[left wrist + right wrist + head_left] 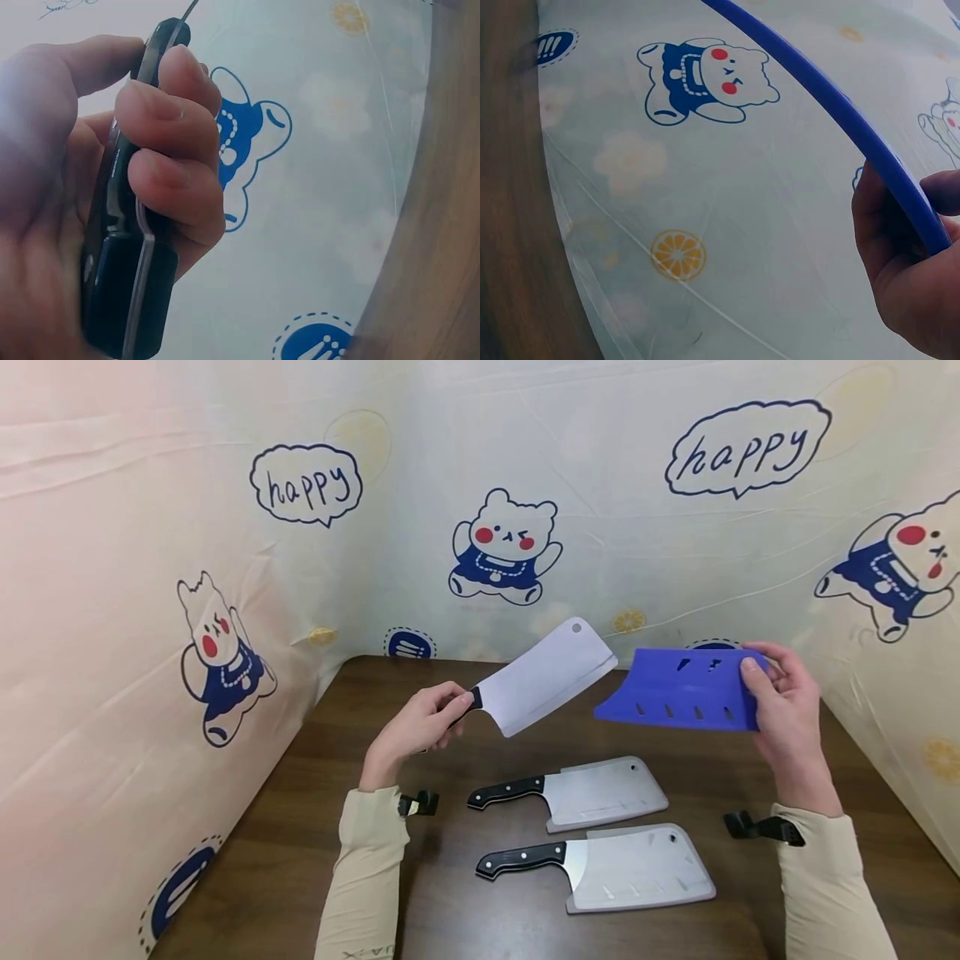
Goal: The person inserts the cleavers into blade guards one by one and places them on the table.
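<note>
My left hand (423,722) grips the black handle (124,225) of a cleaver (551,677), its bare blade raised and slanting up to the right over the table. A blue blade cover (675,689) with several small slots is pinched at its right end by my right hand (791,718), thumb on the near face. The cover's flared left end is just right of the blade's edge, a small gap between them. In the right wrist view the cover (870,142) shows edge-on as a curved blue strip between thumb and fingers.
Two more cleavers lie on the brown wooden table (315,860), one behind the other. The farther cleaver (607,793) and the nearer cleaver (645,868) both have greyish see-through covers on their blades and handles toward the left. A printed cloth (420,552) hangs around the table.
</note>
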### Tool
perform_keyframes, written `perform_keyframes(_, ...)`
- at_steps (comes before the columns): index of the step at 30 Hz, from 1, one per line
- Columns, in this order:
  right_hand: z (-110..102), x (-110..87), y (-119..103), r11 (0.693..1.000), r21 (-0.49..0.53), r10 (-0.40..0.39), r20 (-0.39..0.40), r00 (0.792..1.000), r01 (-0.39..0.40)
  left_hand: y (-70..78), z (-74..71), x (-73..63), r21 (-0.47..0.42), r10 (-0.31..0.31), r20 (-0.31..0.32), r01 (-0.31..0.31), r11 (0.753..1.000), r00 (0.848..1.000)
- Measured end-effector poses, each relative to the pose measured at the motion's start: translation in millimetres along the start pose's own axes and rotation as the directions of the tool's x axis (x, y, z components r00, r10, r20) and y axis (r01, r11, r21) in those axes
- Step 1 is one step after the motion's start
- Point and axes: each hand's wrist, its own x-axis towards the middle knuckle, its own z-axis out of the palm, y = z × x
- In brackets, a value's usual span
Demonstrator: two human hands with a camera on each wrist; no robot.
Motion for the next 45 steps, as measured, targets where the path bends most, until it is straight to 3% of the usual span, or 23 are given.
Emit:
perform_keyframes(7, 7, -1.1, 4, 1.0, 0.015, -0.007, 0.022, 1.0, 0.006, 0.7, 1.7, -0.1, -0.042, 0.014, 0.006, -0.014, 0.999, 1.0)
perform_keyframes(15, 9, -4.4, 4, 0.999, 0.031, -0.016, -0.013, 1.0, 0.016, 2.6, 1.5, 0.7, -0.048, 0.026, 0.017, -0.025, 0.999, 1.0)
perform_keyframes(45, 9, -1.6, 11, 1.0, -0.001, -0.028, -0.003, 1.0, 0.028, -3.1, 0.6, 2.6, -0.057, 0.025, 0.026, -0.023, 0.998, 0.999)
